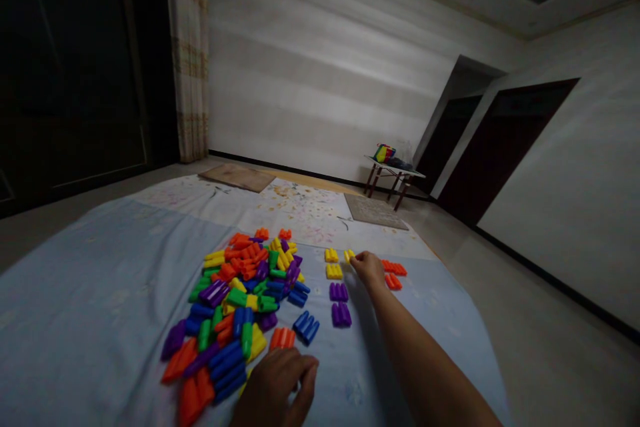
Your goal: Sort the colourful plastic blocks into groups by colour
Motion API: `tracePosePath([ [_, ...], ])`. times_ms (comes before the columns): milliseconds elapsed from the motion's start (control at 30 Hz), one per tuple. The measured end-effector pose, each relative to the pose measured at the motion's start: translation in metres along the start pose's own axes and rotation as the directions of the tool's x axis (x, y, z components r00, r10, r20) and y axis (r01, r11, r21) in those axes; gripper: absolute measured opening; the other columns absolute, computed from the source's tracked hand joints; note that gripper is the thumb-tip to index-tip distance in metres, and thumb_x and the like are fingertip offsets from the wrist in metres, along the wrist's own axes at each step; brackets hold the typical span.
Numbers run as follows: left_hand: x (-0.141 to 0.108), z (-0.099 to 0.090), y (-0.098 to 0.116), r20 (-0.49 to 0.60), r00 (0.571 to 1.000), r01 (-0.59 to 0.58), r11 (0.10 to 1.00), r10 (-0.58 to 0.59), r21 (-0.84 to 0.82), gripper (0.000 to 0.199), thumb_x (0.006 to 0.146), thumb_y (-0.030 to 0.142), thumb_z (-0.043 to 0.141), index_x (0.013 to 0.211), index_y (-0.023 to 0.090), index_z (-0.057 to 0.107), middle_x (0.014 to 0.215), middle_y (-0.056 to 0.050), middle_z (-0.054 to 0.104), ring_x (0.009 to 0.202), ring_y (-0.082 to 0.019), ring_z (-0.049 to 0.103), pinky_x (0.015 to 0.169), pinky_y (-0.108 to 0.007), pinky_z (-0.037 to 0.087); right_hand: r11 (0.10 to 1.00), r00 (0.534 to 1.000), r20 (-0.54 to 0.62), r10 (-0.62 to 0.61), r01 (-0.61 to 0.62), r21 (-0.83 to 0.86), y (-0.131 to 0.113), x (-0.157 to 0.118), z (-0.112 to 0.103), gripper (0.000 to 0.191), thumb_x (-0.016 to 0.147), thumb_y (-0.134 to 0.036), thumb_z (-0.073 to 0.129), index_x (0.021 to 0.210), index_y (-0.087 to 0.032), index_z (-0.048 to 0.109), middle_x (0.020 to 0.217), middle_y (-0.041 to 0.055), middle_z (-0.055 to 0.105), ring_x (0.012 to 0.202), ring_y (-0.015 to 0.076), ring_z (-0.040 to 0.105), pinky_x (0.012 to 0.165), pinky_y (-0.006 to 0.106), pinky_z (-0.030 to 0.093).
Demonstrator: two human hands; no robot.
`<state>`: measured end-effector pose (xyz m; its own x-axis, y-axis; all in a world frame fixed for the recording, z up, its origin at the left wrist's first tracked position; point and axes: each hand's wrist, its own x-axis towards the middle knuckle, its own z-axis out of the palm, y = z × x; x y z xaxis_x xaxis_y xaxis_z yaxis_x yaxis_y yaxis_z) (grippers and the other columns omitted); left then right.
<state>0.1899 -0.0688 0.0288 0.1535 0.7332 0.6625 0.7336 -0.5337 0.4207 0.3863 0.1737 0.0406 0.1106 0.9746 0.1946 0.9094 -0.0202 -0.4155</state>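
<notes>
A heap of coloured plastic blocks (240,300) in orange, yellow, green, blue and purple lies on a pale blue sheet (90,307). My right hand (369,268) reaches far forward and pinches a yellow block (349,255) next to two other yellow blocks (332,263). Two purple blocks (340,303) lie in a column nearer to me. Orange blocks (394,273) lie just right of my right hand. My left hand (277,390) rests palm down on the sheet at the heap's near edge, fingers spread, beside an orange block (283,337) and a blue block (306,327).
Two small mats (375,210) lie on the floor beyond the sheet. A low table (395,177) with colourful items stands by the far wall near dark doorways (495,147). A curtain (190,53) hangs at the back left. Bare floor runs along the right.
</notes>
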Motion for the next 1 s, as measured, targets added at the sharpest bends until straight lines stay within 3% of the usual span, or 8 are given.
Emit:
tracePosePath([
  [233, 0.002, 0.001, -0.001, 0.023, 0.999, -0.026, 1.000, 0.025, 0.015, 0.018, 0.084, 0.019, 0.044, 0.075, 0.020, 0.060, 0.061, 0.000, 0.060, 0.060, -0.011, 0.058, 0.060, -0.021, 0.047, 0.999, 0.999, 0.023, 0.038, -0.038, 0.013, -0.012, 0.008, 0.020, 0.024, 0.072, -0.036, 0.058, 0.080, -0.018, 0.072, 0.086, 0.0122, 0.071, 0.083, 0.0236, 0.065, 0.064, 0.027, 0.040],
  [433, 0.002, 0.001, 0.000, -0.029, 0.999, -0.045, 0.999, 0.045, 0.009, 0.016, 0.083, 0.018, 0.045, 0.076, 0.020, 0.059, 0.061, 0.000, 0.060, 0.060, -0.011, 0.058, 0.059, -0.022, 0.046, 0.989, 0.997, 0.007, -0.077, 0.076, 0.125, -0.011, -0.002, 0.009, 0.026, 0.077, -0.035, 0.051, 0.082, -0.018, 0.070, 0.083, 0.0079, 0.071, 0.080, 0.0198, 0.064, 0.065, 0.025, 0.042],
  [567, 0.004, -0.002, 0.009, 0.008, 0.999, -0.039, 0.999, 0.039, -0.001, 0.015, 0.082, 0.016, 0.046, 0.076, 0.020, 0.059, 0.061, 0.001, 0.059, 0.060, -0.012, 0.057, 0.059, -0.022, 0.046, 0.940, 0.969, 0.009, -0.248, 0.239, 0.244, -0.019, -0.035, -0.004, 0.027, 0.080, -0.031, 0.046, 0.087, -0.017, 0.069, 0.083, 0.0054, 0.070, 0.077, 0.0176, 0.062, 0.069, 0.025, 0.044],
  [800, 0.002, -0.001, 0.011, 0.063, 0.998, 0.004, 1.000, -0.003, -0.014, 0.015, 0.083, 0.017, 0.046, 0.079, 0.021, 0.060, 0.066, 0.000, 0.062, 0.064, -0.011, 0.058, 0.062, -0.022, 0.046, 0.801, 0.849, 0.044, -0.526, 0.477, 0.363, -0.030, -0.112, -0.019, 0.015, 0.076, -0.028, 0.057, 0.081, -0.020, 0.069, 0.075, 0.0021, 0.066, 0.073, 0.0152, 0.058, 0.070, 0.025, 0.044],
  [867, 0.003, -0.003, 0.010, 0.056, 0.998, 0.000, 1.000, 0.000, 0.002, 0.016, 0.084, 0.020, 0.046, 0.079, 0.021, 0.061, 0.065, 0.000, 0.062, 0.063, -0.011, 0.058, 0.061, -0.021, 0.047, 0.797, 0.860, 0.029, -0.509, 0.458, 0.394, -0.022, -0.118, -0.022, 0.017, 0.077, -0.028, 0.055, 0.081, -0.020, 0.069, 0.075, 0.0027, 0.066, 0.071, 0.0153, 0.057, 0.068, 0.026, 0.044],
  [1000, 0.005, -0.006, 0.009, 0.015, 1.000, -0.022, 0.998, 0.022, 0.051, 0.018, 0.085, 0.024, 0.045, 0.079, 0.020, 0.062, 0.066, -0.001, 0.064, 0.062, -0.011, 0.060, 0.063, -0.022, 0.049, 0.793, 0.947, 0.039, -0.318, 0.243, 0.559, 0.010, -0.111, -0.021, 0.024, 0.076, -0.036, 0.054, 0.077, -0.017, 0.069, 0.069, 0.0027, 0.066, 0.064, 0.0155, 0.058, 0.061, 0.025, 0.045],
])
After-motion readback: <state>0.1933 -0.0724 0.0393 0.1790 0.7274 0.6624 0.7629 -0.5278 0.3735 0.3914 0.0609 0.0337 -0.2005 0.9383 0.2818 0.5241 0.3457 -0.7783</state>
